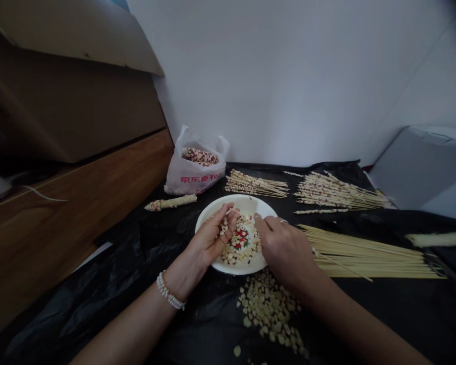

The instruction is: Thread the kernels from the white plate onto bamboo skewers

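Observation:
A thin wooden skewer [345, 266] slants through my closed right hand [285, 246], its rear end sticking out to the lower right. Its front tip reaches the curled fingers of my left hand [218, 233], which hold pale kernels over the bowl's left side. The white bowl [209, 210] contains loose cream and dark red kernels [247, 253] above a red and green print. Between my forearms, a heap of kernels [269, 306] lies on the black sheet. My right fingertips are partly hidden.
Behind the bowl stands a plastic bag [193, 175] of corn cobs, with a mostly stripped cob [173, 203] in front. Threaded skewers lie in two piles [256, 183] [327, 190]. Bare skewers [372, 256] lie right. Cardboard [72, 101] stands left, a white box [425, 167] right.

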